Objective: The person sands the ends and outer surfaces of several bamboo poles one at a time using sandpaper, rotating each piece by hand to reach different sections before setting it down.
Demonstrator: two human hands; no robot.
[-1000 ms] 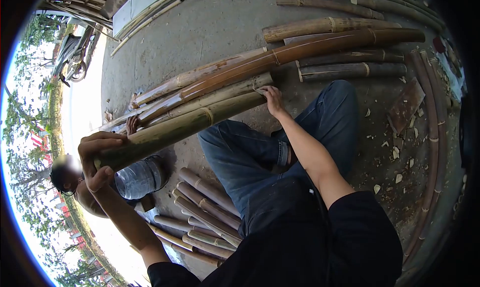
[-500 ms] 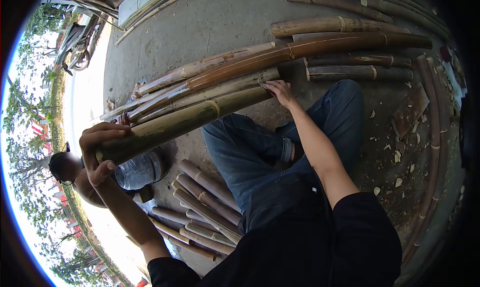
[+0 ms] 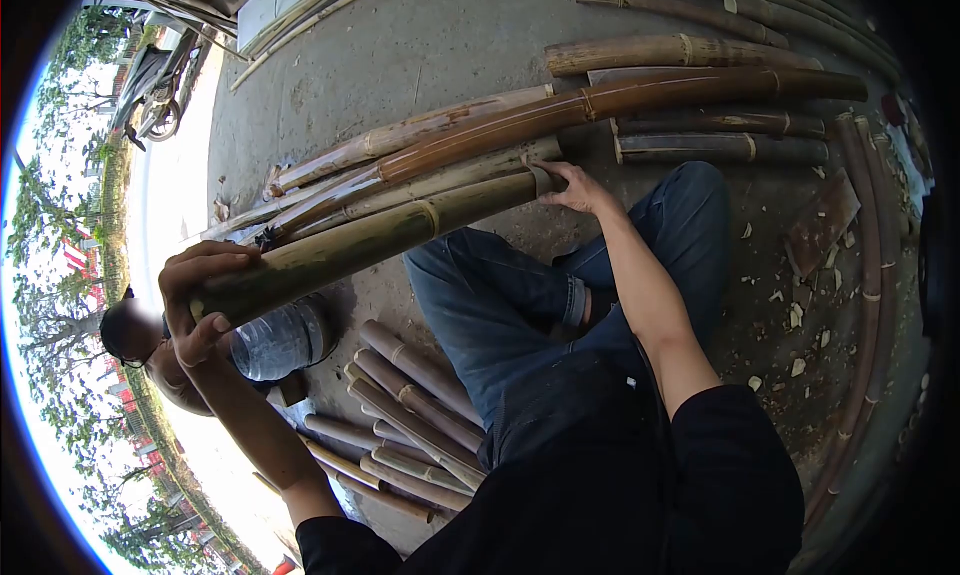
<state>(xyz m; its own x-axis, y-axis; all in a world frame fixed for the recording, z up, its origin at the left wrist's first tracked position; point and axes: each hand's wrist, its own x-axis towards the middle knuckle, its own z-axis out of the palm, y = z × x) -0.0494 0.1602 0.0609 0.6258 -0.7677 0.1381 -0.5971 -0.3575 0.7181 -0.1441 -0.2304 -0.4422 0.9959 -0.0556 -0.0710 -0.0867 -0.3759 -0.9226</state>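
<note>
A green bamboo pole (image 3: 350,243) lies slantwise in front of me above my crossed legs. My left hand (image 3: 200,297) is wrapped around its left end, thumb below and fingers over the top. At the other end, my right hand (image 3: 578,188) pinches a small grey sheet (image 3: 542,182) that curves over the bamboo's surface; its kind cannot be made out. Just behind this pole, a long glossy brown bamboo pole (image 3: 480,132) and paler bamboo poles (image 3: 450,180) lie side by side.
Short bamboo pieces (image 3: 415,405) are heaped left of my legs, near a clear plastic water jug (image 3: 280,343). Another person (image 3: 165,360) sits at far left. Long bamboo poles (image 3: 872,295), wood chips (image 3: 797,315) and a rusty flat plate (image 3: 822,220) lie at right.
My right hand has shifted slightly right and down toward the pole's end, and more of the grey sheet shows. My left hand and the bamboo pole have stayed nearly still.
</note>
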